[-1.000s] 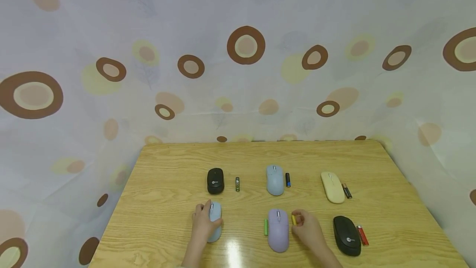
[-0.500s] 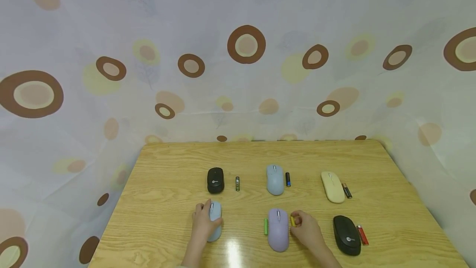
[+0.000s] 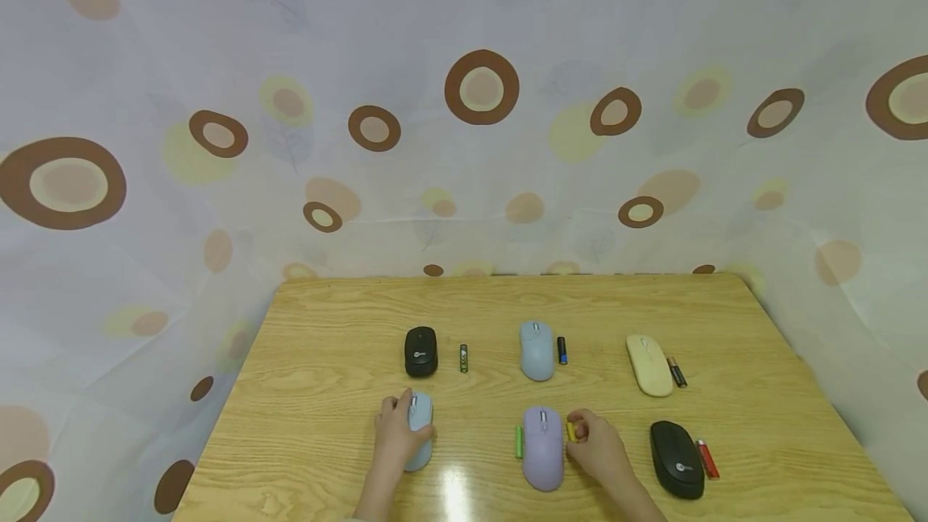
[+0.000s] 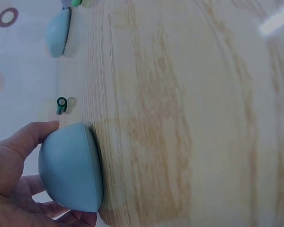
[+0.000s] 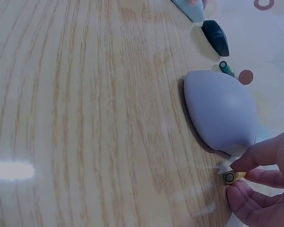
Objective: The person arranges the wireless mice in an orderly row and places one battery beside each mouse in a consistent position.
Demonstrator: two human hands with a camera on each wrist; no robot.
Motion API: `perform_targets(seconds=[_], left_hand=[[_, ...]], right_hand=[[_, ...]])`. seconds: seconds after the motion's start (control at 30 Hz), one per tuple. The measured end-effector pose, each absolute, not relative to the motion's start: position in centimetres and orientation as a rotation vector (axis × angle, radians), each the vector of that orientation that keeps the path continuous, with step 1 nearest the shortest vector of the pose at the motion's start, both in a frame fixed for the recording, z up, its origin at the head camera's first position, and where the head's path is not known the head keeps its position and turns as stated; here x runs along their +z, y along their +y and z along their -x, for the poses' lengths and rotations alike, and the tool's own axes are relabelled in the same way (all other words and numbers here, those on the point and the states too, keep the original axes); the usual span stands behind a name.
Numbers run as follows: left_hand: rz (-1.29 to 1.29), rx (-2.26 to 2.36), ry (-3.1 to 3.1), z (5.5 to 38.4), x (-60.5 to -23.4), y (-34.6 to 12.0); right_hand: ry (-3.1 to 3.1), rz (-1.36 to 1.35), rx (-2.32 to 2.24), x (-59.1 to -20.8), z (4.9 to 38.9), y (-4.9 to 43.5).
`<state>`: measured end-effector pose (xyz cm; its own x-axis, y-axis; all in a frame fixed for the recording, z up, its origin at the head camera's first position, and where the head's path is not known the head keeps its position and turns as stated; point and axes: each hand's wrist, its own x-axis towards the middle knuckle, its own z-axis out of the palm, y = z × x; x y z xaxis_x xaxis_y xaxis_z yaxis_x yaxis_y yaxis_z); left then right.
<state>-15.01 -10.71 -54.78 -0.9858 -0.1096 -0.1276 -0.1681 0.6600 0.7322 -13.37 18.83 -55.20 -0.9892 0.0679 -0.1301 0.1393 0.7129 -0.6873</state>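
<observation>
My left hand [image 3: 395, 435] grips a light blue mouse [image 3: 421, 412] at the front left; in the left wrist view its thumb and fingers hold the mouse [image 4: 71, 168] by both sides. With thumb and finger, my right hand [image 3: 602, 451] pinches a yellow battery [image 3: 571, 432] at the right side of a purple mouse [image 3: 543, 449]. In the right wrist view the end of this battery [image 5: 230, 177] faces the camera, low at the wood. A green battery [image 3: 519, 442] lies along the left side of the purple mouse.
Behind are a black mouse [image 3: 420, 351], a dark green battery [image 3: 464, 358], another blue mouse [image 3: 537, 351] with a dark battery [image 3: 561, 350], and a cream mouse [image 3: 649, 365] beside a battery [image 3: 677, 371]. At right, a black mouse [image 3: 677, 459] has a red battery [image 3: 707, 458] beside it.
My right hand has shifted the yellow battery slightly left, closer to the purple mouse, then kept still. My left hand has stayed on the light blue mouse.
</observation>
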Motion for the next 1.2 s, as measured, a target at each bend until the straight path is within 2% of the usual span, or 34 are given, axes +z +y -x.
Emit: perform_targets(seconds=[0.73, 1.2], left_hand=[[0.236, 1.216, 2.794, 15.1, -54.9, -10.6], [0.237, 1.219, 2.796, 15.2, -54.9, -10.6]], right_hand=[[2.920, -0.084, -1.065, -54.0, 13.9, 18.6], [2.957, 0.244, -1.032, -51.0, 13.5, 12.9]])
